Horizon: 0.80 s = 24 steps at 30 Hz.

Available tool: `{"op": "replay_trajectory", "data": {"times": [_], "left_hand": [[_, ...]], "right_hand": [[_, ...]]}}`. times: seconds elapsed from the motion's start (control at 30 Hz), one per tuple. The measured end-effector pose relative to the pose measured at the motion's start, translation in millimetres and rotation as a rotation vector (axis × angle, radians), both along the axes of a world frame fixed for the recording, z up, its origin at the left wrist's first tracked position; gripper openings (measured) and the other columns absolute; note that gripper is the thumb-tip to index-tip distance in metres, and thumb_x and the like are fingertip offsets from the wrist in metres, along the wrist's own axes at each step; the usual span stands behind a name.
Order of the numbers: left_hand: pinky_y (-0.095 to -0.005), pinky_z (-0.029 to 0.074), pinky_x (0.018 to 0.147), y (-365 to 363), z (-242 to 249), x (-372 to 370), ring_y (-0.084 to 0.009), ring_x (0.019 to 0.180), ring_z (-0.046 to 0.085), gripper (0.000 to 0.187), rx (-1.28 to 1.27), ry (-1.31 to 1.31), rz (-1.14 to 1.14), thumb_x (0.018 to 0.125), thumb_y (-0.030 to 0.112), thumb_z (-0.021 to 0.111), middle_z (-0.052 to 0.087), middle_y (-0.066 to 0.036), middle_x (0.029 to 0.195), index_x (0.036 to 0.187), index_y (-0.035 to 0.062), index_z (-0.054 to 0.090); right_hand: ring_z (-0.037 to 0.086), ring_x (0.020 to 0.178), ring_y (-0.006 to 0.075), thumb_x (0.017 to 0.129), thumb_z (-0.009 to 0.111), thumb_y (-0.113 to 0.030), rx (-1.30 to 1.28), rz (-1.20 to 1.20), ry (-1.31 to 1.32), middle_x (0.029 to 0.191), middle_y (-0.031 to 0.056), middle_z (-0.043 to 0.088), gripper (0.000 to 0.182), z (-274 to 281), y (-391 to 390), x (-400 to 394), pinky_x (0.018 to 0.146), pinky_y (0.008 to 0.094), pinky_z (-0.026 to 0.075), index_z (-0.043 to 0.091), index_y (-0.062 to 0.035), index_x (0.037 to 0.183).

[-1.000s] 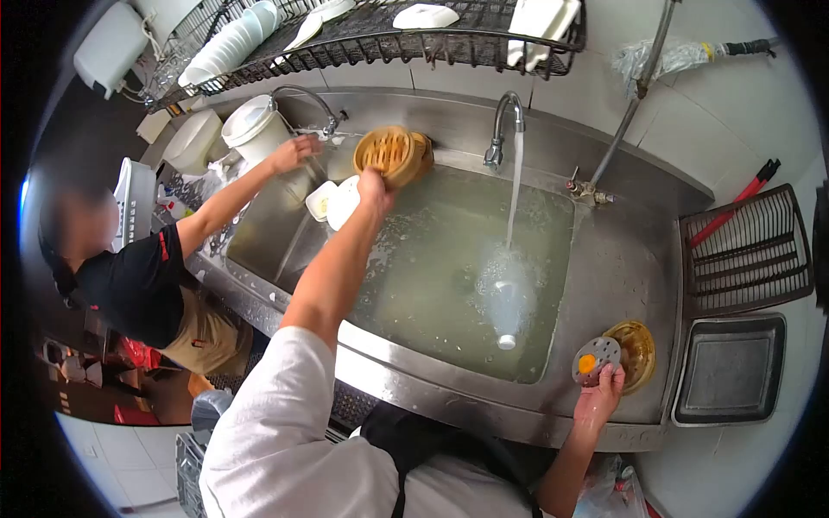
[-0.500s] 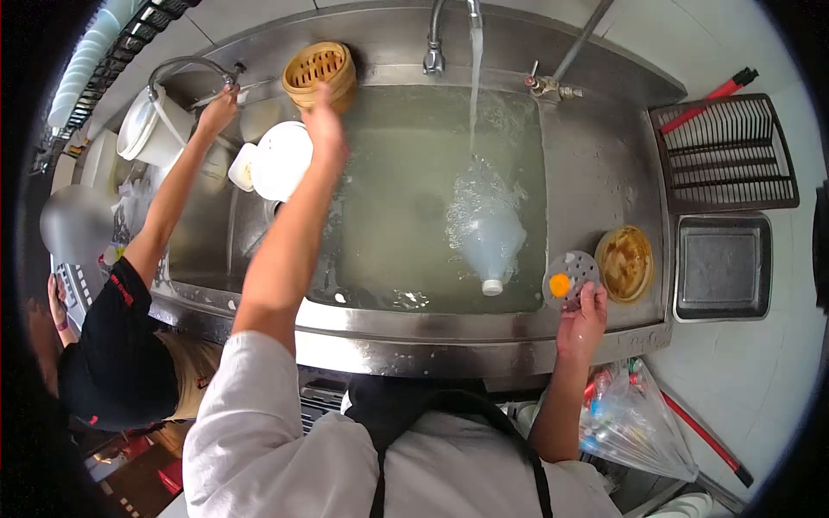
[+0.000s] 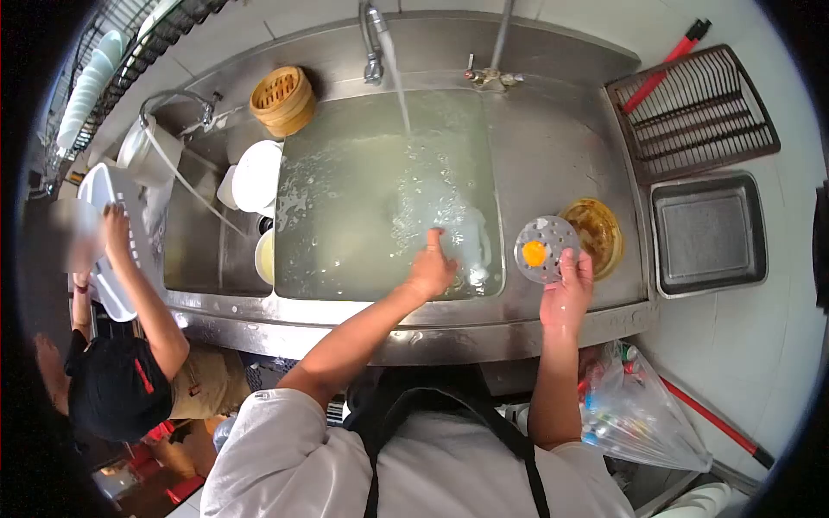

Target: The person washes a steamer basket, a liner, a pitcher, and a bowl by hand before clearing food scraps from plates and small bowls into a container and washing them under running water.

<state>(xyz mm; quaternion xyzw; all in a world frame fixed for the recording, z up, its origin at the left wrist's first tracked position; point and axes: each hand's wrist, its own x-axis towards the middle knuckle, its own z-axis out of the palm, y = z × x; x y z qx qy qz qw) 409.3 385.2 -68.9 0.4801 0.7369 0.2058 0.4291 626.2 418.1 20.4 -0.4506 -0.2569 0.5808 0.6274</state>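
Note:
My right hand (image 3: pixel 567 289) grips the lower right edge of a round grey perforated disc (image 3: pixel 557 231) bearing an orange spot, above the steel ledge right of the basin. Just behind the disc sits a round bowl (image 3: pixel 604 237) with brown residue inside. Over the filled sink (image 3: pixel 345 198) is my left hand (image 3: pixel 432 268), holding nothing visible, with a finger stretched out and the others partly hidden. Close beside it a pale bottle (image 3: pixel 471 242) lies in the water. A tap (image 3: pixel 382 26) pours water into the basin. A bamboo steamer (image 3: pixel 283 99) stands at the back left.
White dishes (image 3: pixel 256 177) lie at the left sink (image 3: pixel 203 259). At the left, another person holds a white plastic tray (image 3: pixel 108 233). A brown rack (image 3: pixel 695 112) and a metal tray (image 3: pixel 710 233) are on the right. A plastic bag (image 3: pixel 639 410) hangs below the counter.
My left hand has moved from near the steamer to beside the bottle. The disc remains in my right hand. The other person's hand has left the tap, and the view has shifted.

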Motion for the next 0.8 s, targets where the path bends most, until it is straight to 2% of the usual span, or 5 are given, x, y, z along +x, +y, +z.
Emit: {"op": "replay_trajectory", "data": {"times": [0.1, 0.2, 0.33, 0.57, 0.8], "left_hand": [[-0.0376, 0.052, 0.077, 9.0, 32.5, 14.0, -0.0280, 0.081, 0.066, 0.068, 0.192, 0.007, -0.029, 0.085, 0.023, 0.069, 0.064, -0.020, 0.096, 0.135, 0.0029, 0.027], [-0.0350, 0.053, 0.076, 8.7, 71.9, 38.4, -0.0223, 0.089, 0.065, 0.065, 0.212, -0.784, 0.197, 0.083, 0.019, 0.072, 0.063, -0.017, 0.103, 0.132, -0.0015, 0.035], [-0.0323, 0.052, 0.076, 3.0, 79.6, 51.3, -0.0186, 0.089, 0.064, 0.054, 0.548, -0.640, 0.302, 0.081, 0.012, 0.074, 0.064, -0.014, 0.104, 0.123, -0.0038, 0.044], [-0.0267, 0.050, 0.059, -28.3, 86.8, 4.7, -0.0115, 0.071, 0.060, 0.032, 0.473, -0.363, 0.450, 0.089, 0.011, 0.066, 0.065, -0.007, 0.084, 0.113, -0.0037, 0.052], [-0.0362, 0.052, 0.076, -78.5, 90.5, -30.1, -0.0261, 0.088, 0.065, 0.058, 0.663, -0.200, 0.555, 0.086, 0.017, 0.067, 0.065, -0.020, 0.101, 0.134, -0.0028, 0.041]], "right_hand": [[0.058, 0.084, 0.0102, 0.091, 0.063, -0.011, -0.023, 0.016, 0.041, 0.096, 0.0021, 0.062, 0.019, -7.5, 0.9, 2.6, 0.072, 0.0261, 0.048, 0.055, -0.0041, 0.107], [0.058, 0.076, 0.0087, 0.090, 0.062, -0.008, 0.003, 0.090, -0.012, 0.092, 0.0042, 0.063, 0.018, -34.1, 8.0, -7.6, 0.062, 0.0228, 0.045, 0.052, -0.0027, 0.104], [0.055, 0.078, 0.0066, 0.089, 0.061, 0.002, 0.081, 0.229, -0.082, 0.090, 0.0054, 0.062, 0.016, -20.9, -3.3, -41.5, 0.070, 0.0214, 0.045, 0.049, -0.0006, 0.100], [0.055, 0.073, 0.0071, 0.089, 0.060, 0.002, 0.166, 0.472, -0.067, 0.084, 0.0043, 0.060, 0.015, -8.3, -18.9, -86.2, 0.066, 0.0209, 0.045, 0.049, -0.0012, 0.098], [0.058, 0.075, 0.0097, 0.088, 0.059, 0.005, 0.269, 0.636, -0.199, 0.085, 0.0069, 0.062, 0.016, 4.0, -54.1, -124.3, 0.068, 0.0235, 0.047, 0.048, -0.0012, 0.097]]}}
